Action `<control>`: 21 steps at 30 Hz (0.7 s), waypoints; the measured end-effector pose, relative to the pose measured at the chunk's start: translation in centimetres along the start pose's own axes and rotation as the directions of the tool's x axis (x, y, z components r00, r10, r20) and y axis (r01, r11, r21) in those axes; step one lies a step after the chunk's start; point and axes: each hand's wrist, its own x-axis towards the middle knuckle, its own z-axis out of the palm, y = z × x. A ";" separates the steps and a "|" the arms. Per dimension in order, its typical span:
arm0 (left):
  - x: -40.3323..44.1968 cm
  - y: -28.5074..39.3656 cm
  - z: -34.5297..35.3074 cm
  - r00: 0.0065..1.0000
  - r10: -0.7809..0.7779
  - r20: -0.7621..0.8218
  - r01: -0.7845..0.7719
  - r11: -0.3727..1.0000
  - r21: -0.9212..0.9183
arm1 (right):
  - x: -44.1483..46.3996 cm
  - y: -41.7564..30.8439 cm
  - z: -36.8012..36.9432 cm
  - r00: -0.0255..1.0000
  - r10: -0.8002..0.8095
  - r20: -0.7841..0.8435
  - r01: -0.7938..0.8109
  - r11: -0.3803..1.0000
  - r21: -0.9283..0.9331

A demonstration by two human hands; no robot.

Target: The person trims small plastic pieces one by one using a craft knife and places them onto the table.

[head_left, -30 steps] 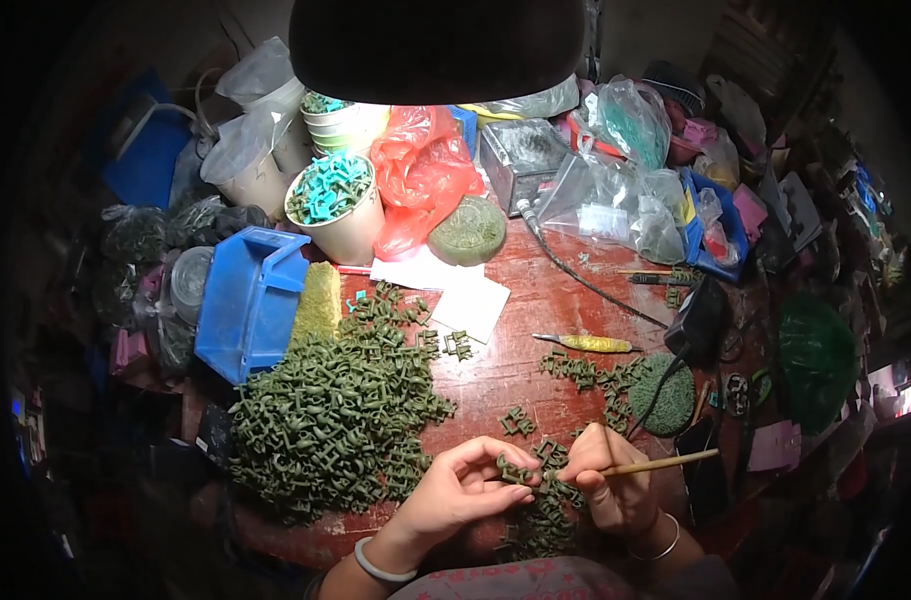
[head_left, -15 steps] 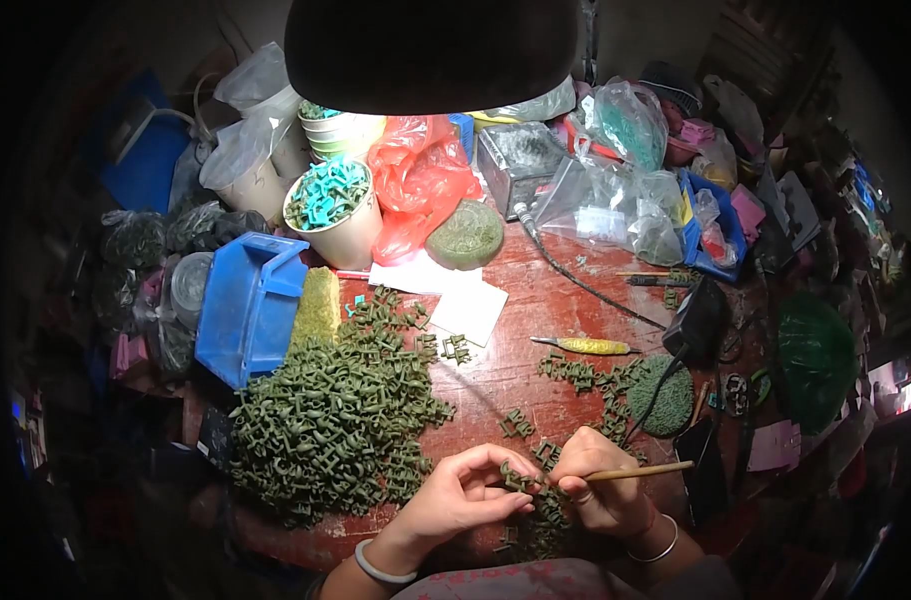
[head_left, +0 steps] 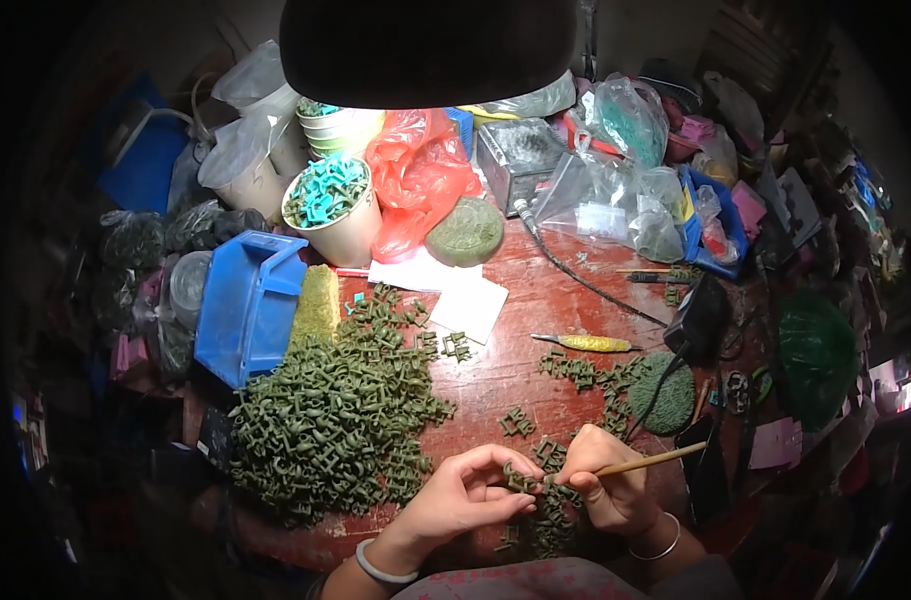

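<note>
My left hand (head_left: 467, 497) pinches a small dark green wax-like piece (head_left: 519, 479) between thumb and fingertips. Close against it on the right, my right hand (head_left: 607, 482) grips a thin wooden-handled tool (head_left: 655, 459). The handle slants up to the right, and its working tip meets the green piece, though the tip itself is too small to make out. Loose green pieces (head_left: 548, 525) lie under and between both hands. To the left rises a large heap of similar green pieces (head_left: 335, 430).
A blue bin (head_left: 245, 310) and a white bucket (head_left: 340, 225) of green and turquoise pieces stand at the left. A yellow-handled tool (head_left: 590, 344) lies mid-table. At the right are a round green pad (head_left: 661, 395) and a black adapter (head_left: 697, 318) with its cable. A dark lamp head (head_left: 427, 50) hangs overhead.
My right hand has shifted slightly right, and the wooden handle has moved up and right, tilting more steeply. The left hand still holds the green piece in nearly the same place.
</note>
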 end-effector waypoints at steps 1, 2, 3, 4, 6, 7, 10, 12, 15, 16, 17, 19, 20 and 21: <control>0.0 0.0 0.0 1.000 0.008 0.000 -0.008 1.000 0.012 | 0.0 0.1 0.0 1.000 0.000 0.000 0.000 1.000 0.001; 0.0 -0.1 -0.1 1.000 0.008 0.000 -0.008 1.000 0.013 | 0.1 0.2 0.0 1.000 -0.025 0.018 0.025 1.000 -0.007; 0.0 -0.2 -0.1 1.000 0.019 0.003 -0.019 1.000 0.023 | 0.1 0.3 0.0 0.998 -0.048 0.037 0.049 0.999 -0.015; 0.0 -0.3 -0.1 1.000 0.029 0.006 -0.029 0.999 0.032 | 0.0 0.4 0.0 0.998 -0.048 0.036 0.048 0.999 -0.015; 0.0 -0.2 -0.1 1.000 0.010 0.004 -0.010 1.000 0.020 | -0.1 0.4 0.0 0.998 -0.036 0.057 0.036 0.999 -0.003; -0.1 -0.1 -0.1 1.000 -0.008 0.001 0.008 1.000 0.009 | -0.1 0.4 0.0 0.998 -0.035 0.058 0.035 0.999 -0.002; -0.1 0.0 0.0 1.000 -0.026 -0.018 0.027 0.998 0.063 | 0.0 0.4 -0.1 0.995 -0.024 0.099 0.028 0.999 -0.038; 0.0 0.1 -0.1 0.999 -0.033 -0.005 0.033 0.998 0.044 | 0.1 0.4 0.0 0.996 -0.028 0.086 0.028 1.000 -0.001; 0.1 -0.1 -0.2 0.999 -0.036 0.014 0.036 0.999 0.018 | 0.1 0.7 0.0 0.995 -0.067 0.072 0.068 0.998 -0.015; 0.1 -0.1 -0.2 0.999 -0.033 0.017 0.033 0.999 0.008 | 0.1 0.7 0.0 0.995 -0.066 0.070 0.067 0.998 -0.016; 0.1 -0.1 -0.2 0.999 -0.035 0.018 0.035 0.999 0.009 | 0.1 0.7 0.0 0.996 -0.061 0.072 0.062 0.998 -0.020; 0.1 -0.1 -0.2 0.999 -0.011 0.034 0.010 1.000 0.022 | 0.2 0.7 0.0 0.996 -0.055 0.073 0.057 0.998 -0.024; 0.1 -0.1 -0.2 0.999 -0.012 0.035 0.011 1.000 0.024 | 0.3 0.7 0.0 0.996 -0.057 0.065 0.059 0.998 -0.024; 0.0 -0.2 -0.3 0.999 -0.029 0.040 0.029 1.000 -0.001 | 0.3 0.7 -0.1 0.997 -0.059 0.057 0.061 0.998 -0.024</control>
